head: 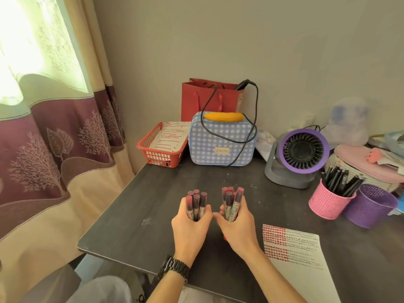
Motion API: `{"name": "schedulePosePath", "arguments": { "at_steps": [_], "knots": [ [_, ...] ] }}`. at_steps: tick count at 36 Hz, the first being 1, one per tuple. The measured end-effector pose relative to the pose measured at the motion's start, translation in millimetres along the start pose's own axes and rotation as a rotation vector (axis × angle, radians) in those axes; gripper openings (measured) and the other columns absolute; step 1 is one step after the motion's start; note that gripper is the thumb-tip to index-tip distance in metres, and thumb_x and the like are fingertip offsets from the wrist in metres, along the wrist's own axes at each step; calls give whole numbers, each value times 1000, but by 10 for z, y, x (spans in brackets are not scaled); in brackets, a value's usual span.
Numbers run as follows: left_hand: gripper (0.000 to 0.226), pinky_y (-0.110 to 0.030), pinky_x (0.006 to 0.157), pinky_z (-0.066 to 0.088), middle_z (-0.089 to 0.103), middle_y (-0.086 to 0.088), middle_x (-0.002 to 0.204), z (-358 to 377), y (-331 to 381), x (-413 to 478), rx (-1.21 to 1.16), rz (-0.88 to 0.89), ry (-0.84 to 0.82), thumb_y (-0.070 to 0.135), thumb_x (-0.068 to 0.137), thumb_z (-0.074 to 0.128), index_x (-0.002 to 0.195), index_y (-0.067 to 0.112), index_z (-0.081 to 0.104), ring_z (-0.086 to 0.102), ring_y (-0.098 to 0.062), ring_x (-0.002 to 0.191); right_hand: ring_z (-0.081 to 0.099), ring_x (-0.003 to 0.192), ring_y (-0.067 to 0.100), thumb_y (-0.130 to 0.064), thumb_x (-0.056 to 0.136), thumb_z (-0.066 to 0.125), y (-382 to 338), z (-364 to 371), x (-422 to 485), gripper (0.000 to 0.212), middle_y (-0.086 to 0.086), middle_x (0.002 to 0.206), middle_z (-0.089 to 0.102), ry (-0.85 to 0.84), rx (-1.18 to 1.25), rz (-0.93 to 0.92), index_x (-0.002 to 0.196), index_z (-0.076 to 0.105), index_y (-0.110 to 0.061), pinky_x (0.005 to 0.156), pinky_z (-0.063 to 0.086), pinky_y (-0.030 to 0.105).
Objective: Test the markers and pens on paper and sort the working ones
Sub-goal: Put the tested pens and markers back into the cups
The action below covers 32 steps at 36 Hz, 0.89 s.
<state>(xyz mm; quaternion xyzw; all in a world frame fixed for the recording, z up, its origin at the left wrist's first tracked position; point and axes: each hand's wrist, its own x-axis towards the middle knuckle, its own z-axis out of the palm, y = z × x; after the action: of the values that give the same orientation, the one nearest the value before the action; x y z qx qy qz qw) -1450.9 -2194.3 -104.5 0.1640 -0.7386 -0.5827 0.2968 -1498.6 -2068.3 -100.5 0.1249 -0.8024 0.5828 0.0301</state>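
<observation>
Desk (pixel 142 193): fists (pixel 189 228) round upright markers (pixel 195 202)

Both arms reach in over the near edge of the counter (pixel 153 193). The left grip (pixel 190 230) and the right grip (pixel 238 228) are side by side at the middle of the counter, backs up, almost touching. The left grip curls round a bunch of markers (pixel 195 204). The right grip curls round the other bunch (pixel 231 202). There is a black watch (pixel 175 268) on the left wrist.

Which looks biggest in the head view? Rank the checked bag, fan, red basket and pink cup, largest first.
1. Checked bag and fan: about alike, unranked.
2. Red basket.
3. Pink cup, though nearest the camera.
</observation>
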Motion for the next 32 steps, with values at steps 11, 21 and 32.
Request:
{"name": "schedulePosePath", "arguments": {
  "at_steps": [11, 21, 32],
  "knots": [
    [42, -10, 59, 49, 69, 27, 86, 217, 166, 36, -1, -52, -107, 25, 83, 79, 97, 57, 55, 67, 5, 76, 70, 77, 2, -37, 88, 75, -78, -275, 98, 27, -19, 90, 70, 52, 95, 62, 99, 52, -46, 64, 56, 17],
    [25, -38, 50, 56, 69, -12, 62, 657, 586, 88, -152, -111, -232, 13, 84, 74, 85, 35, 62, 68, -27, 53, 53, 48, 14, -21, 94, 73, -247, -1826, 291, 16, 0, 69, 60, 354, 669, 243, 93, 60, -13, 44, 43, 28],
    [35, -22, 35, 34, 65, -27, 61, 2169, 1639, -119, -385, -205, -562, 25, 91, 68, 99, -7, 58, 51, -29, 30, 49, 38, 20, -32, 77, 84, -8, -3513, 218, 32, 11, 54, 52, 487, 650, 392, 81, 58, -13, 36, 35, 20]
  ]
}}
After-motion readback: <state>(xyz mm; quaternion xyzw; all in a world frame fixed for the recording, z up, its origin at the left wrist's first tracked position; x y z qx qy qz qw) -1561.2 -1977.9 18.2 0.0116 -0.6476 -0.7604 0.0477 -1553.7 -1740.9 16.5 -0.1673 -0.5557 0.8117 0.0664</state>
